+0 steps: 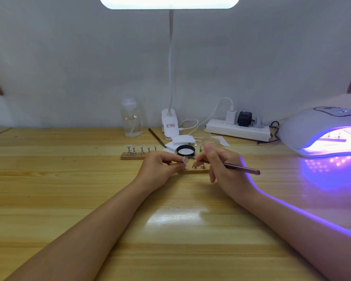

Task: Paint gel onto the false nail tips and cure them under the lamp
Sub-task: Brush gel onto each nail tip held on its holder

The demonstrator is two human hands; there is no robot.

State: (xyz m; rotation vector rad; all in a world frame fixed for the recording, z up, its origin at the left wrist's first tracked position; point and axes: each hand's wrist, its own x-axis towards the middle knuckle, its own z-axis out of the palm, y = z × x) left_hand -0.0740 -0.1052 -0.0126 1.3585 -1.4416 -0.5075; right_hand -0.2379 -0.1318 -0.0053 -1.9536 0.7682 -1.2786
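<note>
My left hand (160,166) pinches a small holder with a clear false nail tip (185,159) on top, lifted just above a wooden strip (197,171) that carries metal holders (198,166). My right hand (221,161) grips a dark gel brush (242,168), its bristle end pointing at the nail tip and its handle sticking out to the right. A round black gel jar (185,150) sits open just behind my hands. The curing lamp (320,130) at the far right glows violet, with a strip inside it.
A second wooden strip (132,156) with several nail tips on stands lies behind my left hand. Farther back are a clear pump bottle (131,118), a white clip desk lamp (170,124), a loose brush (156,137), white pads (180,141) and a power strip (237,129).
</note>
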